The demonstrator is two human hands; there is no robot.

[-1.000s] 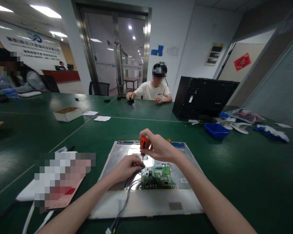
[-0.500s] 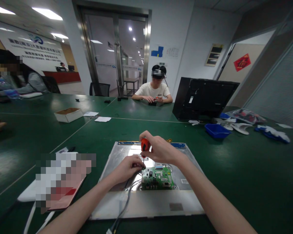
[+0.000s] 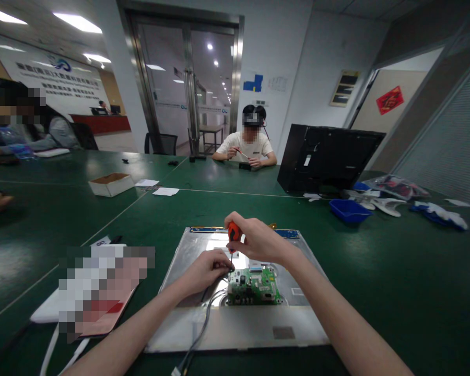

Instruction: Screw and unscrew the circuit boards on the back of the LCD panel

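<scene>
A green circuit board (image 3: 254, 286) lies on the silver back of a flat display panel (image 3: 203, 326). My right hand (image 3: 254, 237) is closed around the handle of a red and black screwdriver (image 3: 234, 232), held upright. Its thin shaft points down at the board's upper left corner. Right beside the tip, my left hand (image 3: 211, 266) has its fingers pinched together at that corner; what they hold, if anything, is too small to make out. Grey cables (image 3: 206, 321) run from the board's left side toward the panel's near edge.
Left of the panel lie a white object (image 3: 47, 305) and a pink one (image 3: 121, 313), partly blurred. Farther off stand an open cardboard box (image 3: 112, 184), a blue tray (image 3: 349, 210) and a black monitor (image 3: 329, 156). Across the table (image 3: 203, 201) a person (image 3: 246, 143) handles a small tool.
Both my hands and the screwdriver keep almost the same place at the board's corner. The person opposite has raised one hand with a thin tool.
</scene>
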